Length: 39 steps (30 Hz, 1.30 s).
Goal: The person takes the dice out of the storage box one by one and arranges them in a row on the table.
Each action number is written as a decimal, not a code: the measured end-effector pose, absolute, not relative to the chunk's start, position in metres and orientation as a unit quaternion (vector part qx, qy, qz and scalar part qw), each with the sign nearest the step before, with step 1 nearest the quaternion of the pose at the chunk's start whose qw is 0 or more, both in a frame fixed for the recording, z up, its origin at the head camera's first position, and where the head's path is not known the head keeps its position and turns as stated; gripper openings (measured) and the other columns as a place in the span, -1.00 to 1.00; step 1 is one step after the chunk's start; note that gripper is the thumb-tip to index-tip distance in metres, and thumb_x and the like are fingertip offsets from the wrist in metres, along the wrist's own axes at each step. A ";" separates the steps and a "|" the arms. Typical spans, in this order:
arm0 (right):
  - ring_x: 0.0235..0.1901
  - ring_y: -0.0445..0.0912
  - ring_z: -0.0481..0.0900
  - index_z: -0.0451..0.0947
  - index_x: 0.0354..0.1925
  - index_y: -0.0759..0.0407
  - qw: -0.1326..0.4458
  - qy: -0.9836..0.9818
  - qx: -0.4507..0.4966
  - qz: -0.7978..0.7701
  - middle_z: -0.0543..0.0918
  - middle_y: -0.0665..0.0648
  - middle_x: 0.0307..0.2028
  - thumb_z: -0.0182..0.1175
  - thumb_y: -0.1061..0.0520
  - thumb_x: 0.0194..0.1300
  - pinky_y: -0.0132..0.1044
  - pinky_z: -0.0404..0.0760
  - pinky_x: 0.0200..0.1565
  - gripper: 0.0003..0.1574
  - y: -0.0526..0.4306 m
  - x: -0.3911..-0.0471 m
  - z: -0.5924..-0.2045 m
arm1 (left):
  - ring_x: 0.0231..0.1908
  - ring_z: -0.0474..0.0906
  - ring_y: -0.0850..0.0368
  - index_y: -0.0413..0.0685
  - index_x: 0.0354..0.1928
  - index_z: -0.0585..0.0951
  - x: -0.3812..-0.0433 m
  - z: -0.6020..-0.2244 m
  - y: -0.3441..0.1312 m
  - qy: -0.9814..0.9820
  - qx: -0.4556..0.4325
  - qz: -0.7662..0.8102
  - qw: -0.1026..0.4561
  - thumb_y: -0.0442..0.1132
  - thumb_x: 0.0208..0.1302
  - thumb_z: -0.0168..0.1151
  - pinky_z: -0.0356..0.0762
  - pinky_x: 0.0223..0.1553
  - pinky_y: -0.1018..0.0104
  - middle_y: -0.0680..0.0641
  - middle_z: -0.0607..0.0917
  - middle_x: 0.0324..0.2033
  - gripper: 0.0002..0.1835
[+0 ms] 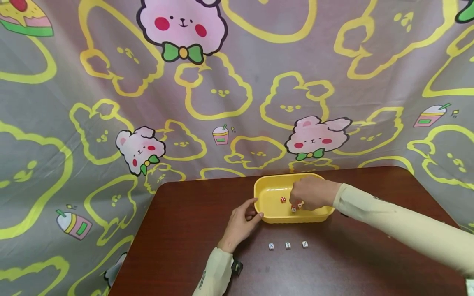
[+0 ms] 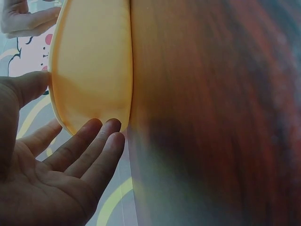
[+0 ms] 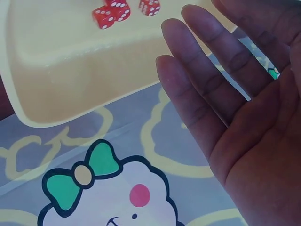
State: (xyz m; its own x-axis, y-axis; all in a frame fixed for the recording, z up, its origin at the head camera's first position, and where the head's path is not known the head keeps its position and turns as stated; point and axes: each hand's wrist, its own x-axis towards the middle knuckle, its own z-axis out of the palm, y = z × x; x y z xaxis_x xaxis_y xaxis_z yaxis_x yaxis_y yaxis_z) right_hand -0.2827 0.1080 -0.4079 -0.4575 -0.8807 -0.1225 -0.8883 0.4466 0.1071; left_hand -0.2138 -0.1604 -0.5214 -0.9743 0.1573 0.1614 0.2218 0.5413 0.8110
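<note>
While three white dice (image 1: pixel 288 245) sit outside the yellow tub (image 1: pixel 289 220) at six o'clock, red dice (image 1: pixel 283 200) lie inside, so the job looks part done. Left hand (image 1: pixel 238 227), fingers spread, touches eight o'clock; can't tell if the right hand (image 1: pixel 310 192) holds any.

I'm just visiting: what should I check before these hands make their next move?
1. Tray flat on the table: ok.
2. Left hand steadying it: ok, thumb and fingers touch its left end.
3. Three white dice spaced apart in front of the tray: ok.
4. Right hand reaching inside the tray: ok.
5. Secure pinch on a die: cannot tell, fingertips partly hidden.
6. Tray free of white dice: not ok, a white die lies in it, along with red dice.
</note>
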 end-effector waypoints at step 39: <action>-0.46 -0.16 0.43 0.72 -0.49 -0.07 0.101 0.871 -0.474 0.077 0.60 -0.12 -0.52 0.48 0.23 0.07 -0.28 0.49 -0.42 -0.81 0.107 -0.322 -0.437 | 0.02 0.75 0.03 -0.09 0.41 0.52 -0.213 -0.521 -0.161 -0.879 -0.110 -0.463 0.036 -0.10 0.41 0.39 0.75 0.10 0.07 -0.15 0.77 0.08 -0.42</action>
